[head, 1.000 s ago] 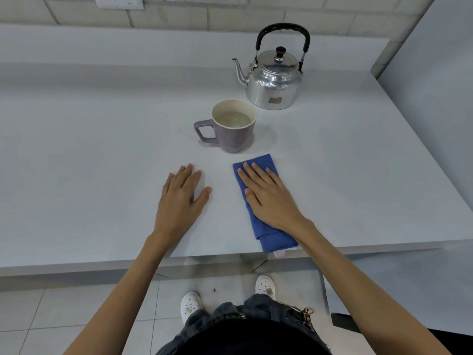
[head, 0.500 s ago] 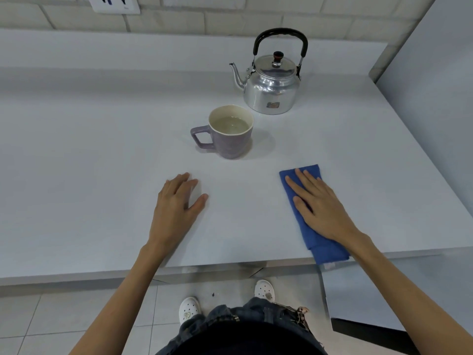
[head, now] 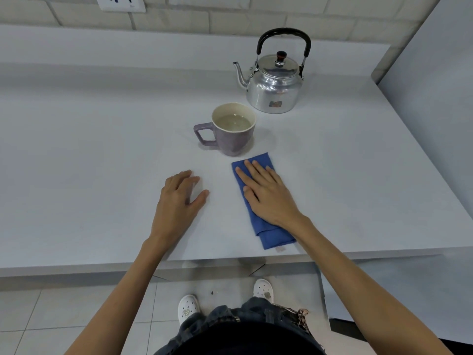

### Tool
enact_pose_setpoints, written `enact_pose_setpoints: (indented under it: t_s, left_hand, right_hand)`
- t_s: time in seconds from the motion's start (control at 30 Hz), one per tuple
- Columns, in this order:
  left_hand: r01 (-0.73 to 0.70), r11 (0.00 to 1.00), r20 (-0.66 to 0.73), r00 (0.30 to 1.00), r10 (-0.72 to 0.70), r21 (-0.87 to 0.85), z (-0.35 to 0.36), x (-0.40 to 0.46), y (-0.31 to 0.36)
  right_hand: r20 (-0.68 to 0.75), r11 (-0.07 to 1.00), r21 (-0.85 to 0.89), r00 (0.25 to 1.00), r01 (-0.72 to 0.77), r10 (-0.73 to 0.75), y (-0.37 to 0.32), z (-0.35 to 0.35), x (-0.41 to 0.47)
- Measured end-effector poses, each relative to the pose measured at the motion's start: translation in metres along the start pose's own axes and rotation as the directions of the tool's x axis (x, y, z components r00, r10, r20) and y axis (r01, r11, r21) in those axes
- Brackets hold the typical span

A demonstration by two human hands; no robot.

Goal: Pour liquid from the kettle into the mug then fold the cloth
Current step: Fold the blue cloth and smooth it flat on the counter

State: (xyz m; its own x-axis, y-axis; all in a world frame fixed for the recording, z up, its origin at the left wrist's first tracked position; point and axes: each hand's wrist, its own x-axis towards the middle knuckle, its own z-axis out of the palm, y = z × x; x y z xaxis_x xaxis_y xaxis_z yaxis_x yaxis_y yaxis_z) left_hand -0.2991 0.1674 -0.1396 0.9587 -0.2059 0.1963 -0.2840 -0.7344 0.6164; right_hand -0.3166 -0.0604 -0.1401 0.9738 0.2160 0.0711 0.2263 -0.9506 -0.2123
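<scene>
A shiny metal kettle (head: 273, 90) with a black handle stands upright at the back of the counter, spout to the left. In front of it sits a purple mug (head: 231, 135) holding pale liquid, its handle to the left. A blue cloth (head: 275, 234), folded into a narrow strip, lies just in front of the mug and reaches toward the counter's front edge. My right hand (head: 266, 194) lies flat on the cloth, fingers spread. My left hand (head: 179, 201) rests palm down on the bare counter to the cloth's left, holding nothing.
The light grey counter (head: 89, 162) ends in a front edge near my body. A grey wall panel (head: 435, 73) rises on the right. A wall socket (head: 120, 3) sits on the tiled wall at the back. Tiled floor and my white shoes show below.
My right hand slid the folded cloth to the right and has now brought it back left, close under the mug. The left hand stayed in place.
</scene>
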Motion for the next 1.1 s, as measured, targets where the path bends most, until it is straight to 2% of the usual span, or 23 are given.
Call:
enact_pose_setpoints:
  t_s: [0.13, 0.3, 0.43, 0.57, 0.8, 0.9, 1.1]
  left_hand:
    - [0.003, 1.0, 0.006, 1.0, -0.003, 0.014, 0.0, 0.0, -0.001]
    - [0.007, 0.999, -0.007, 1.0, -0.008, -0.031, -0.002, -0.001, -0.001]
    - [0.024, 0.997, -0.015, 1.0, -0.025, -0.067, -0.003, -0.004, -0.002]
    - [0.016, 0.997, -0.03, 0.999, -0.018, -0.072, -0.004, -0.003, -0.001]
    - [0.051, 0.994, -0.09, 0.994, -0.06, -0.101, -0.01, -0.002, 0.002]
    - [0.076, 0.983, -0.116, 0.989, -0.097, -0.167, -0.016, -0.005, 0.006]
    - [0.176, 0.947, -0.144, 0.965, -0.22, -0.268, -0.032, -0.03, 0.008]
  right_hand:
    - [0.056, 0.993, 0.012, 0.992, 0.117, -0.117, -0.013, 0.001, -0.026]
    - [0.167, 0.948, 0.112, 0.935, 0.298, -0.313, 0.02, -0.015, -0.055]
    - [0.161, 0.961, 0.119, 0.95, 0.249, -0.266, 0.034, -0.02, -0.042]
    - [0.082, 0.979, 0.057, 0.977, 0.194, -0.198, 0.017, -0.012, -0.012]
    - [-0.006, 0.981, 0.015, 0.981, 0.195, -0.195, -0.039, 0.012, 0.034]
    - [-0.02, 0.982, 0.029, 0.982, 0.187, -0.187, -0.066, 0.023, 0.046]
    - [-0.026, 0.996, 0.034, 0.996, 0.083, -0.082, -0.125, 0.043, 0.06]
